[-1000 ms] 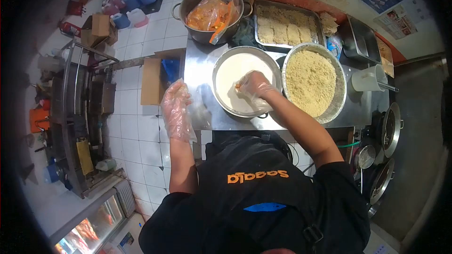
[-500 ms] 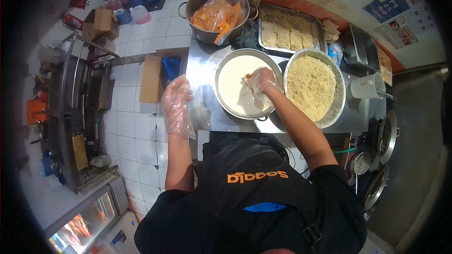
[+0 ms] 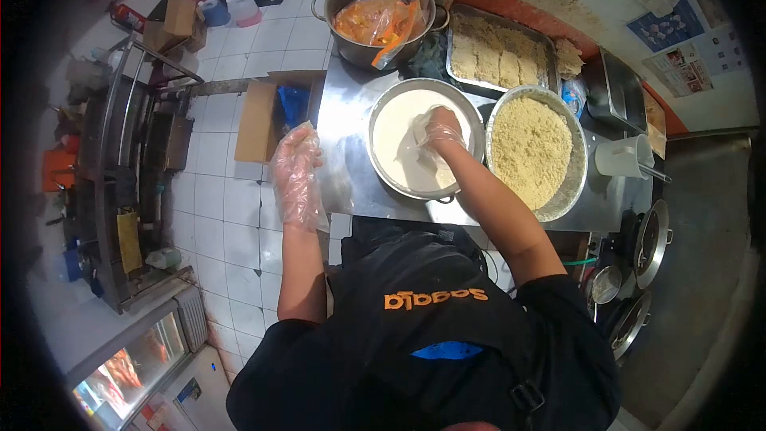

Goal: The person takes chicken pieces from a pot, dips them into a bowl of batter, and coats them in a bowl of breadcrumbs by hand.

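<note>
My right hand [image 3: 444, 129], in a clear plastic glove, reaches into a round metal bowl [image 3: 379, 161] of white, runny batter [image 3: 399, 124]. Its fingers point down and are bunched at the batter's surface; what they hold is hidden. Off the table's left edge hangs my left hand [image 3: 295, 164], also in a clear plastic glove, with fingers loosely bent and apart and nothing in them. Right of the batter stands a round pan [image 3: 581, 152] of pale yellow crumbs [image 3: 533, 152], beneath my right forearm.
A large pot [image 3: 359, 52] with orange food in plastic bags stands at the back of the steel table [image 3: 339, 183]. Beside it lies a tray [image 3: 550, 72] of crumbed pieces. A white jug [image 3: 618, 157] stands at right, a cardboard box [image 3: 254, 124] at left below the table.
My right hand has dipped lower into the batter, and the small orange piece at its fingertips is out of sight. My left hand has barely moved; the view has shifted slightly.
</note>
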Demonstrator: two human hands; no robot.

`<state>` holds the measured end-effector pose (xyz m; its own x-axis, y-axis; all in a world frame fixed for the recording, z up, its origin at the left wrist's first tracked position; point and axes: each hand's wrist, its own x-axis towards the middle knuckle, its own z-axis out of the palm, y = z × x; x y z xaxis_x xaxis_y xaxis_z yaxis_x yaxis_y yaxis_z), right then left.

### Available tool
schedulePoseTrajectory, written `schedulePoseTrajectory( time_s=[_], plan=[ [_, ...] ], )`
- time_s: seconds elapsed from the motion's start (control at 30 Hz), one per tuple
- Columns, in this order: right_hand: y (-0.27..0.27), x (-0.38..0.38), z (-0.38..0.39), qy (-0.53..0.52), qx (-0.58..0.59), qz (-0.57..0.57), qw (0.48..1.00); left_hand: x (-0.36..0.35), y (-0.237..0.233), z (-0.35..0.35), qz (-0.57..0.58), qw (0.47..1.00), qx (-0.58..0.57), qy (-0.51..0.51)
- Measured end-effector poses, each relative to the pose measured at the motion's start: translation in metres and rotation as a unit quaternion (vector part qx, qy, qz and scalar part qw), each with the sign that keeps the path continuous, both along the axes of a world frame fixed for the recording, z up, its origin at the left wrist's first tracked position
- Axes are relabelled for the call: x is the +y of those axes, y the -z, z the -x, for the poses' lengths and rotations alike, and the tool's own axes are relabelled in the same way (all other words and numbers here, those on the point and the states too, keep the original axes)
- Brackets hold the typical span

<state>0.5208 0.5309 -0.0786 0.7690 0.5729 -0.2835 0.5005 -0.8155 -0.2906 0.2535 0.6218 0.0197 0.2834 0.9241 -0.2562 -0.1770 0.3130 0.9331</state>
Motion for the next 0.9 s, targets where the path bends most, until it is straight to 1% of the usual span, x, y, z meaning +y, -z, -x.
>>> schedulePoseTrajectory(
  time_s=[0.07, 0.1, 0.17, 0.2, 0.27, 0.3, 0.37, 0.4, 0.43, 0.5, 0.53, 0.57, 0.6, 0.67, 0.7, 0.73, 0.77, 0.83, 0.87, 0.9],
  plan=[
    [0.002, -0.002, -0.010, -0.040, 0.002, -0.054, 0.998, 0.000, 0.003, 0.001, 0.001, 1.000, -0.002, -0.004],
    [0.003, -0.005, -0.014, -0.041, 0.001, -0.053, 0.998, -0.001, 0.004, 0.001, 0.001, 1.000, -0.003, -0.007],
    [-0.026, -0.009, -0.013, -0.091, 0.021, -0.072, 0.993, -0.001, 0.002, -0.001, 0.005, 1.000, -0.004, -0.002],
    [-0.041, -0.014, -0.011, -0.091, 0.020, -0.071, 0.993, -0.002, 0.001, -0.002, 0.009, 1.000, -0.002, 0.004],
    [-0.074, -0.022, -0.007, -0.058, 0.123, -0.164, 0.977, -0.002, 0.002, -0.005, 0.003, 1.000, -0.001, 0.007],
    [-0.092, -0.023, -0.007, -0.057, 0.122, -0.164, 0.977, -0.002, 0.003, -0.007, -0.004, 1.000, 0.003, 0.010],
    [-0.119, -0.024, -0.007, -0.038, 0.174, -0.161, 0.971, -0.002, 0.004, -0.010, -0.004, 1.000, -0.001, 0.015],
    [-0.121, -0.028, -0.010, -0.086, 0.126, -0.243, 0.958, -0.002, 0.005, -0.012, -0.003, 1.000, -0.004, 0.019],
    [-0.134, -0.031, -0.011, -0.084, 0.124, -0.244, 0.958, -0.002, 0.006, -0.014, -0.004, 1.000, -0.006, 0.022],
    [-0.181, -0.034, -0.008, -0.093, 0.147, -0.313, 0.934, -0.002, 0.006, -0.016, -0.003, 0.999, -0.027, 0.032],
    [-0.197, -0.036, -0.008, -0.092, 0.146, -0.314, 0.934, -0.002, 0.005, -0.017, -0.003, 0.999, -0.027, 0.034],
    [-0.212, -0.037, -0.008, -0.092, 0.155, -0.363, 0.914, -0.003, 0.005, -0.017, -0.007, 0.999, -0.026, 0.037],
    [-0.222, -0.039, -0.009, -0.092, 0.164, -0.412, 0.892, -0.003, 0.004, -0.018, -0.011, 0.999, -0.025, 0.040],
    [-0.234, -0.042, -0.009, -0.088, 0.163, -0.417, 0.890, -0.003, 0.001, -0.019, -0.009, 0.999, -0.013, 0.039],
    [-0.236, -0.042, -0.009, -0.085, 0.163, -0.421, 0.888, -0.004, 0.000, -0.019, -0.007, 0.999, -0.001, 0.036],
    [-0.232, -0.041, -0.007, -0.095, 0.193, -0.428, 0.878, -0.003, 0.000, -0.018, -0.006, 0.999, 0.000, 0.037],
    [-0.222, -0.039, -0.004, -0.094, 0.194, -0.428, 0.878, -0.004, 0.002, -0.018, -0.005, 0.999, -0.002, 0.034],
    [-0.186, -0.037, -0.001, -0.084, 0.211, -0.327, 0.917, -0.005, 0.003, -0.018, -0.004, 0.999, -0.005, 0.034],
    [-0.162, -0.037, -0.004, -0.082, 0.211, -0.327, 0.917, -0.006, 0.003, -0.018, -0.006, 0.999, 0.001, 0.033],
    [-0.135, -0.037, -0.009, -0.092, 0.154, -0.309, 0.934, -0.006, 0.003, -0.017, -0.008, 0.999, 0.007, 0.032]
  ],
)
